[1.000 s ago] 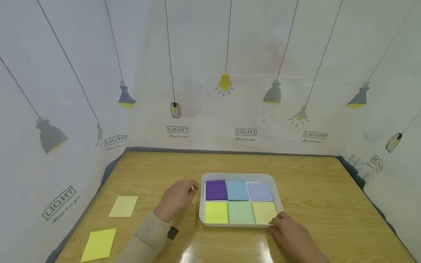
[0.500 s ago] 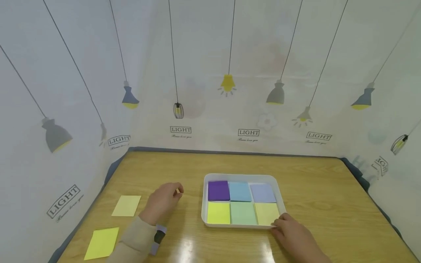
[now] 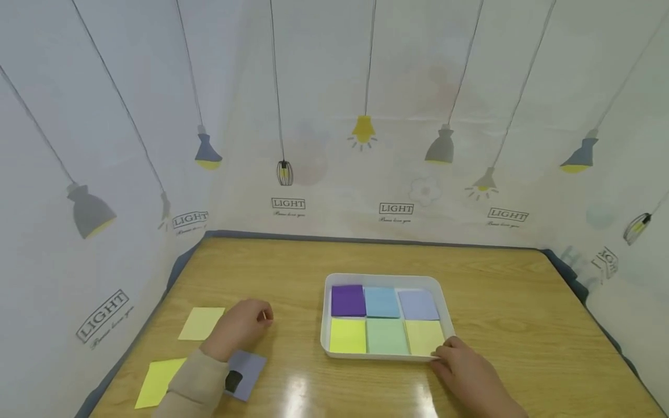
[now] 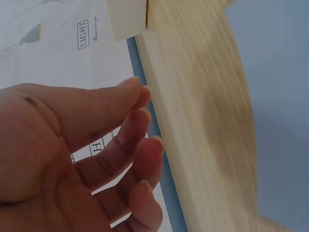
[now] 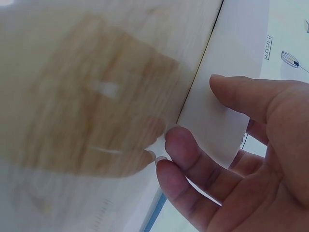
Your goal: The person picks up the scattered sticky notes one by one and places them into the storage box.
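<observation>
In the head view my left hand (image 3: 240, 326) is over the table's left side, between a pale yellow sticky note (image 3: 201, 323) and a lavender sticky note (image 3: 253, 368). Its fingers are loosely curled with nothing between them, as the left wrist view also shows. A bright yellow sticky note (image 3: 155, 383) lies nearer, partly behind the sleeve. My right hand (image 3: 467, 371) grips the near right corner of a white tray (image 3: 387, 357). In the right wrist view the thumb (image 5: 236, 96) lies against the tray's wall (image 5: 212, 116), with the fingers at its lower edge.
The tray holds two rows of square sticky notes: purple (image 3: 348, 300), blue (image 3: 381, 302) and lavender (image 3: 418, 305) behind, yellow (image 3: 348, 336), green (image 3: 387, 337) and pale yellow (image 3: 424, 337) in front. A lamp-printed curtain (image 3: 334, 232) surrounds the wooden table (image 3: 502, 302).
My left hand has moved left, away from the tray's left side. The lavender note on the table has come into sight from behind the left wrist. The right hand stays at the tray's corner.
</observation>
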`<state>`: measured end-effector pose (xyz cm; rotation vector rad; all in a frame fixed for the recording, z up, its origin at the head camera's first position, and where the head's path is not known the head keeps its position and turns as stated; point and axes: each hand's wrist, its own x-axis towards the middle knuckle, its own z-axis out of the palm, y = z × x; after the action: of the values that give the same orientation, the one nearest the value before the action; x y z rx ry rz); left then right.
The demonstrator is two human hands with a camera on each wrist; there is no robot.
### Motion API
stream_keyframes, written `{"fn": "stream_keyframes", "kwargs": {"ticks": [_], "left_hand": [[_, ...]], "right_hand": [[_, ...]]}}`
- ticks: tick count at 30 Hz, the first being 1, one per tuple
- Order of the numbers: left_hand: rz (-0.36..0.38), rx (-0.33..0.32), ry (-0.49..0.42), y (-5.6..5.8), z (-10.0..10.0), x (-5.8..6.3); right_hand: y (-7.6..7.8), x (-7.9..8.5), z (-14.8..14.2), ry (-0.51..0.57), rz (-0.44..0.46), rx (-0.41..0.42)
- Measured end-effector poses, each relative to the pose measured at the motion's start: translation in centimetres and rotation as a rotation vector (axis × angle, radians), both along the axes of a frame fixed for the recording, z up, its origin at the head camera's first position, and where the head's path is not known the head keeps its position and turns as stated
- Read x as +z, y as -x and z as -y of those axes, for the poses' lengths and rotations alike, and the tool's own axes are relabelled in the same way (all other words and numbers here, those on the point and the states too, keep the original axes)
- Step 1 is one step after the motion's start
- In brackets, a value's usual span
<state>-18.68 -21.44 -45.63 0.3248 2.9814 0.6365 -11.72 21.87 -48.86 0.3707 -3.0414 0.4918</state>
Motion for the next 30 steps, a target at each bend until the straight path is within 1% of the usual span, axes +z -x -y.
{"fn": "stream_keyframes", "kwargs": {"ticks": [4, 6, 10, 12, 15, 17, 20, 24, 30], "left_hand": [[0.028, -0.064, 0.007, 0.0, 0.6, -0.4], [0.067, -0.095, -0.007, 0.0, 1.0, -0.4], [0.167, -0.159, -0.049, -0.3, 1.8, -0.6], [0.197, -0.193, -0.054, -0.4, 2.1, -0.8], [0.213, -0.227, -0.041, -0.5, 2.3, -0.9], [0.222, -0.234, -0.028, -0.7, 2.4, -1.0], [0.241, -0.226, -0.026, -1.0, 2.4, -1.0], [0.246, -0.22, -0.025, -1.4, 2.4, -1.0], [0.241, -0.203, -0.026, -1.4, 2.6, -1.5]], "right_hand": [[-0.1, 0.0, -0.2, -0.003, 0.006, -0.007], [-0.1, 0.1, -0.3, 0.0, 0.007, -0.007], [-0.1, 0.1, -0.2, 0.004, 0.015, -0.004], [-0.1, 0.1, -0.2, 0.002, 0.024, -0.004], [-0.1, 0.1, -0.2, 0.0, 0.035, -0.006], [-0.1, 0.1, -0.1, 0.001, 0.036, -0.005], [-0.1, 0.1, -0.1, 0.006, 0.03, -0.004], [0.0, 0.2, 0.0, 0.006, 0.029, -0.001], [0.1, 0.1, 0.1, 0.004, 0.029, 0.0]]}}
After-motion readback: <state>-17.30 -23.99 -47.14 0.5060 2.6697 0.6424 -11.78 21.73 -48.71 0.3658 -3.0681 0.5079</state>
